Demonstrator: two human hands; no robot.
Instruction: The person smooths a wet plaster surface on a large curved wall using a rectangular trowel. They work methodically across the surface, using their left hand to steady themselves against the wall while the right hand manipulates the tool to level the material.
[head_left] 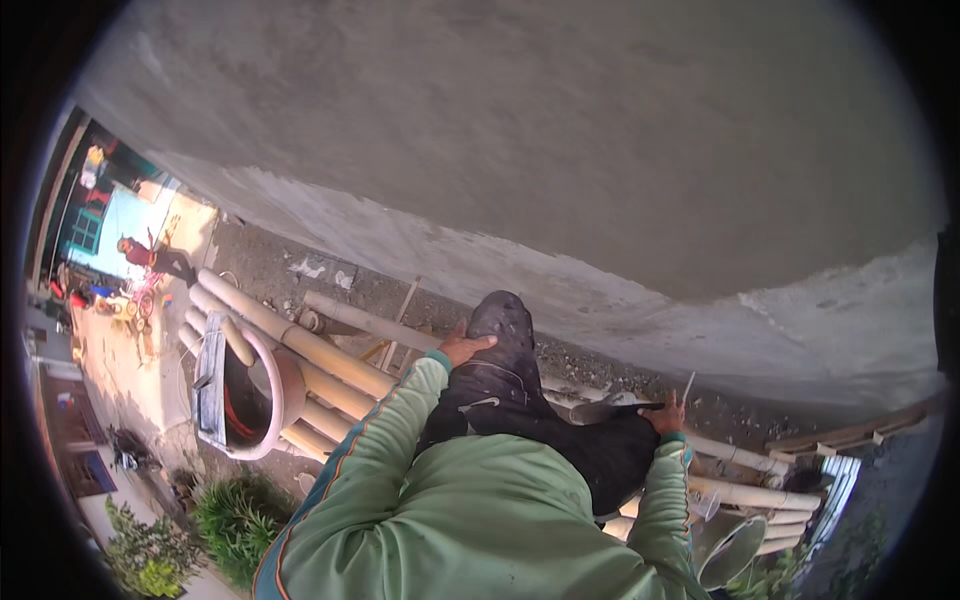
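Note:
My left hand rests on my dark trouser leg, thumb apart from the fingers, near the bent knee. Out to the right, my right hand is closed on a thin pale stick that points upward, beside my other dark-clad leg. Beneath me lie long beige bamboo-like poles or pipes. A round pink tub with a grey board across its rim sits at my left among them.
A grey plastered wall rises in front, above a gravel strip. At far left a person is near a small pink bicycle on pavement. Plants stand lower left; curved grey pieces lie lower right.

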